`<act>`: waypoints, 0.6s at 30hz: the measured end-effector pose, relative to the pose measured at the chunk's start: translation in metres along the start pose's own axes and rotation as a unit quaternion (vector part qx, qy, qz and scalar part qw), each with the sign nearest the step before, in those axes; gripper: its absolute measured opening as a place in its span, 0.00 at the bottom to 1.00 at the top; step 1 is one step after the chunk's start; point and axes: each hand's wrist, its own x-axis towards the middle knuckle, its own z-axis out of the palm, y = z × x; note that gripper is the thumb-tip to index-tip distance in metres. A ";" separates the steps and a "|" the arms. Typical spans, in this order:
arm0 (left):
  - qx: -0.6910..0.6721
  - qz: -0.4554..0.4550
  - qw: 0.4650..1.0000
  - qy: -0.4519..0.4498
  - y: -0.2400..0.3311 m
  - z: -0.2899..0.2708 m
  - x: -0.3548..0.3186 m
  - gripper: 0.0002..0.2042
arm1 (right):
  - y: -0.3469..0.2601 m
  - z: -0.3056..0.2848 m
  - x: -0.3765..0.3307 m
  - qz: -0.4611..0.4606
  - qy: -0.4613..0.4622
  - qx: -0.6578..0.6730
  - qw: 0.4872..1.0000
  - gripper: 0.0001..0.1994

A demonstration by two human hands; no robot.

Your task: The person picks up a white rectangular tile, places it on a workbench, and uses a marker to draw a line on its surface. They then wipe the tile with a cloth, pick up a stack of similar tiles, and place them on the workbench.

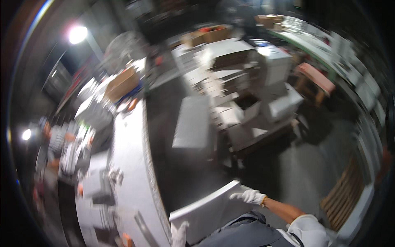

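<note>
I hold a large white flat panel (210, 212) with a thick, pale edge against the front of my body, tilted in the lower middle of the head view. My right hand (251, 196), in a white knit glove with a yellow cuff, grips its far right corner. At its left end my left hand (180, 234), also gloved in white, has its fingers over the edge; the lower picture edge cuts this hand off. A long white worktable (133, 164) runs close by on my left.
Ahead, white boxes (230, 47) are stacked on a low platform (263, 140). A grey-topped bench (192, 123) stands between them and the worktable. A brown carton (122, 84) sits at the table's far end. Right lie wooden slats (343, 197) and a red-topped stool (316, 77). A person (57, 138) works far left.
</note>
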 end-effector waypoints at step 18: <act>-0.077 0.071 0.994 0.033 0.053 -0.065 0.238 0.24 | 0.017 0.223 0.171 -0.319 0.294 -0.888 0.155 0.31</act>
